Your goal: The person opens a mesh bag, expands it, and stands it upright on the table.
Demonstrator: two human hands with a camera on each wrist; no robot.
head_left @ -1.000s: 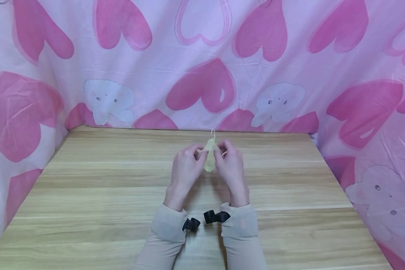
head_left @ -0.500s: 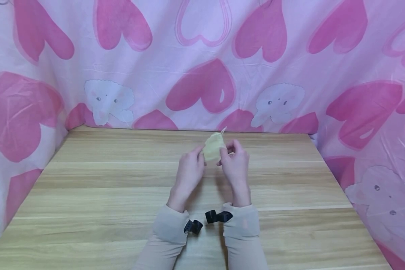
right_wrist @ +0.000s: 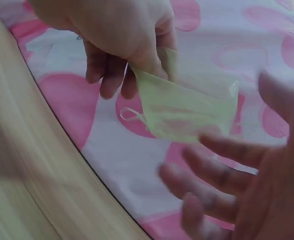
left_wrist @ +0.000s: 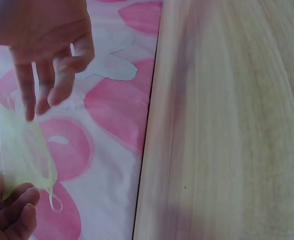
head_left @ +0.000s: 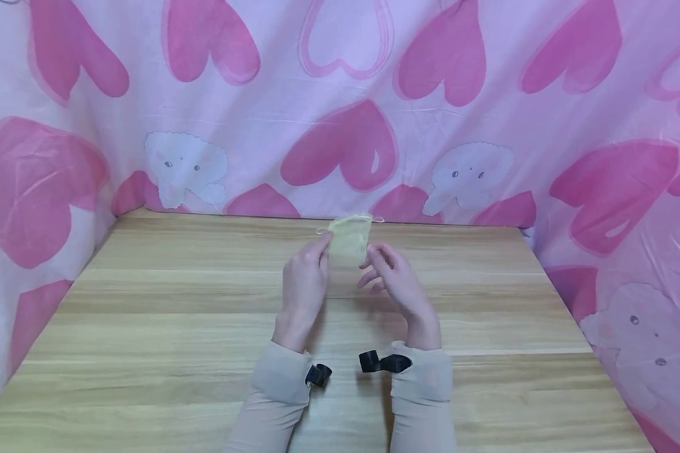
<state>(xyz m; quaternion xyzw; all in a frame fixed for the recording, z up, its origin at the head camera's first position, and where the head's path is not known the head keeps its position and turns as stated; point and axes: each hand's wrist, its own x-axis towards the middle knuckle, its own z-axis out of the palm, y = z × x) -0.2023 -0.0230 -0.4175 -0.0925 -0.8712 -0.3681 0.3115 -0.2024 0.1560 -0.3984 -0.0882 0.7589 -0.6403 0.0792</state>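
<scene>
A small pale yellow drawstring pouch (head_left: 348, 242), sheer and flat, hangs over the far part of the table with string loops at both upper corners. My left hand (head_left: 306, 270) pinches its left edge between thumb and fingers. Beside the right edge is my right hand (head_left: 395, 272), its fingers spread and loosely bent, holding nothing. In the right wrist view the pouch (right_wrist: 187, 110) spreads out from the left hand (right_wrist: 122, 35), and the right hand's fingertips overlap its edge. The left wrist view shows the pouch (left_wrist: 24, 150) with a string loop (left_wrist: 54, 200) dangling.
The wooden table (head_left: 175, 346) lies under both arms. A pink curtain (head_left: 249, 145) with hearts and cartoon animals rises behind and along both sides. Black wrist cameras (head_left: 385, 363) sit on both beige sleeves.
The pouch went from bunched between both hands to spread flat, its strings showing at both sides. My right hand released it and moved right; my left shifted slightly left, still gripping it.
</scene>
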